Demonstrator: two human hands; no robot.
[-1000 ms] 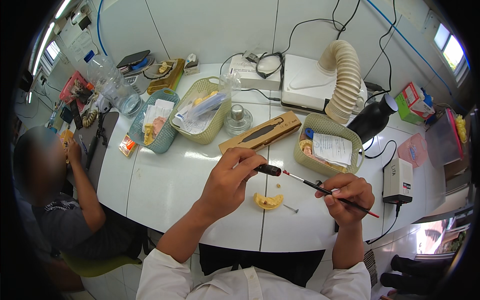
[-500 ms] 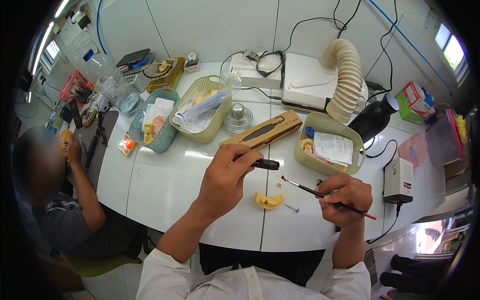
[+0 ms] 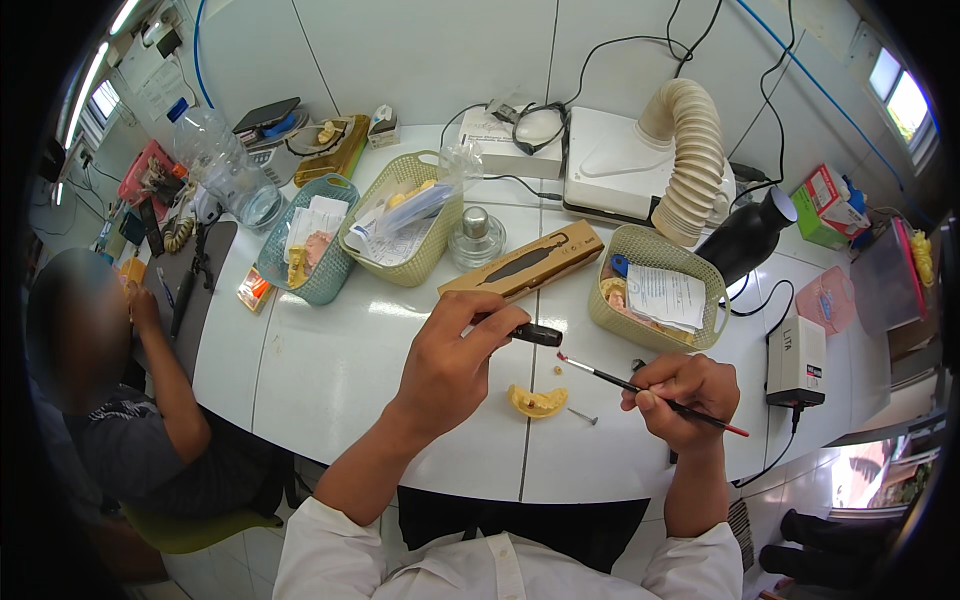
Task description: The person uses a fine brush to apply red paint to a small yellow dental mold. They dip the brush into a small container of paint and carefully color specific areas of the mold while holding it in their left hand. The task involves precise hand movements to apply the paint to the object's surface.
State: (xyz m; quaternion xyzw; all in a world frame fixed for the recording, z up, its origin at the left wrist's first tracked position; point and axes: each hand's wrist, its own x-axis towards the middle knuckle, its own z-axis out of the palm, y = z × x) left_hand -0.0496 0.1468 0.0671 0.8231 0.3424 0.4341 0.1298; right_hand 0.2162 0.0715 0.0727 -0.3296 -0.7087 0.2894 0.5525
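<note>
My left hand [image 3: 445, 355] is closed around a small black cylindrical bottle [image 3: 537, 334], tilted so its end points right. My right hand [image 3: 692, 400] grips a thin paintbrush [image 3: 602, 377] with a black handle and red end. The brush's reddish tip is just below the bottle's end, with a slight gap. Below them on the table lies a yellow dental model [image 3: 537, 402], curved like a jaw, with a small dark reddish spot. A tiny yellowish piece [image 3: 558, 370] lies above it, and a metal nail-like pin [image 3: 582, 416] lies to its right.
Beyond my hands lie a long cardboard box [image 3: 525, 262] and a glass jar [image 3: 477, 240]. Baskets [image 3: 625, 322] with models and papers stand right and left. At the back is a white machine with a ribbed hose [image 3: 697, 150]. A co-worker [image 3: 150, 430] sits at left.
The brush tip and the bottle's end have come slightly closer together. My right hand has shifted a little left. The co-worker's hands have moved slightly.
</note>
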